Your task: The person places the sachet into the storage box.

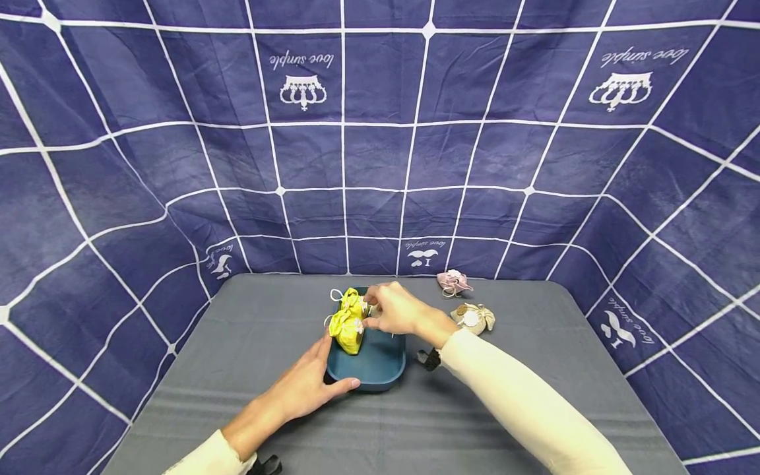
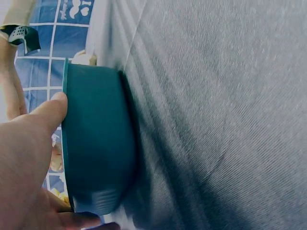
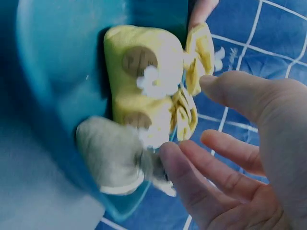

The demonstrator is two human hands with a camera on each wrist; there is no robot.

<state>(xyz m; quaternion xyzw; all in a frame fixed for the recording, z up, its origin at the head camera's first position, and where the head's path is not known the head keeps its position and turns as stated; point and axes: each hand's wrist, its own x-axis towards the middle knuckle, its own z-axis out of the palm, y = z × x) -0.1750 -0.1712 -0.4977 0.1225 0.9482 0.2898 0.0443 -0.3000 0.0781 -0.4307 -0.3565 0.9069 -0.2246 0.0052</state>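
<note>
A teal plastic bin (image 1: 369, 376) stands on the grey cloth with two yellow drawstring pouches (image 1: 348, 333) in it, each bearing a white flower. My left hand (image 1: 305, 382) rests against the bin's near left corner, thumb along the front rim and straight fingers along the left side. Over the far part of the bin is my right hand (image 1: 399, 309), thumb and fingers spread apart. In the right wrist view a grey-beige pouch (image 3: 111, 155) lies beside the yellow ones, its neck by the fingertips. The thumb tip is at one yellow pouch's gathered top.
Right of the bin, a beige pouch (image 1: 473, 318) with a white flower lies on the grey table cloth (image 1: 505, 396). Farther back is a pink pouch (image 1: 454, 282). A blue curtain (image 1: 380, 158) with white lines encloses the back and sides.
</note>
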